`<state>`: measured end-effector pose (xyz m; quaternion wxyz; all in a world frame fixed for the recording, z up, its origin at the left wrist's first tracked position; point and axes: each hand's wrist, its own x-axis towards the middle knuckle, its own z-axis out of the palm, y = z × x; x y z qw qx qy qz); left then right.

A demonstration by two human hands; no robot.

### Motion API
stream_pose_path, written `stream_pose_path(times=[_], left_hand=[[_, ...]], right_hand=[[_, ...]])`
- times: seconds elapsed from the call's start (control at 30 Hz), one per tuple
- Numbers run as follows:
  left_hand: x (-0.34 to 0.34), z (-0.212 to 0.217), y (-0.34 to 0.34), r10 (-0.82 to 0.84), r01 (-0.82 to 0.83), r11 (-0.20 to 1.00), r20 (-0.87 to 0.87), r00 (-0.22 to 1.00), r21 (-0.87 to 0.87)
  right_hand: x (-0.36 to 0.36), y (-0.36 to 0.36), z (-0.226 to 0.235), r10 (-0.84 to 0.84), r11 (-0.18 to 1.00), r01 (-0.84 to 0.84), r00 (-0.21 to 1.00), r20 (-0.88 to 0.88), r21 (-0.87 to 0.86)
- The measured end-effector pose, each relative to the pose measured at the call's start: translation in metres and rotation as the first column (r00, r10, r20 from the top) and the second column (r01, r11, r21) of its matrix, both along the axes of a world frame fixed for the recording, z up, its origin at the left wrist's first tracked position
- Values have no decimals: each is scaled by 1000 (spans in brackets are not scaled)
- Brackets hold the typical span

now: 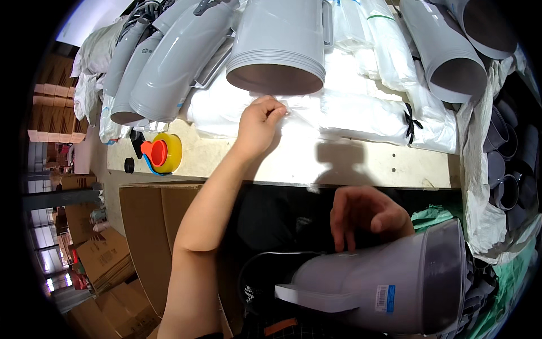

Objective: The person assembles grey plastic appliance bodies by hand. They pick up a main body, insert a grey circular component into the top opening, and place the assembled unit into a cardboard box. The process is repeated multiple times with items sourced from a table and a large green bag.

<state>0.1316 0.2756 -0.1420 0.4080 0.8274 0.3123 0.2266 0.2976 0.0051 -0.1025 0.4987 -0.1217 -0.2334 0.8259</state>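
My left hand (261,123) is closed in a pinch on the edge of a thin clear plastic bag (302,108) from the white bags on the table. Low in front of me a translucent grey jug (361,277) lies on its side, its handle (316,298) toward the left and its wide end to the right. A barcode label with a blue strip is stuck on its side. My right hand (370,214) hangs just beyond the jug with loosely bent fingers and the thumb apart; its fingertips come down at the jug's side. The jug hides my right forearm.
Several grey jugs (276,45) lie along the table's far side. A bag bundle with a black tie (367,118) lies before them. A yellow tape roll (174,152) and an orange-red ring sit at left. Below is an open cardboard box (141,226); stacked grey parts (502,186) stand right.
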Motion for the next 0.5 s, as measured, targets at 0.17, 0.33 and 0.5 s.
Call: stream_pose_path(times=[0.17,0.33,0.5], left_hand=[[0,12,9,121,-117,991,53,991,-69],[15,56,-1,323,-119,851,331,887,-512],[12,72,-105,107,108,750,282,953,-652]], right_hand=[[-5,4,-3,-264,965,256,940,215,63],[-14,11,-13,-425,896,437,798,427,76],[-27,25,-13,-675,570,778,260,691,264]])
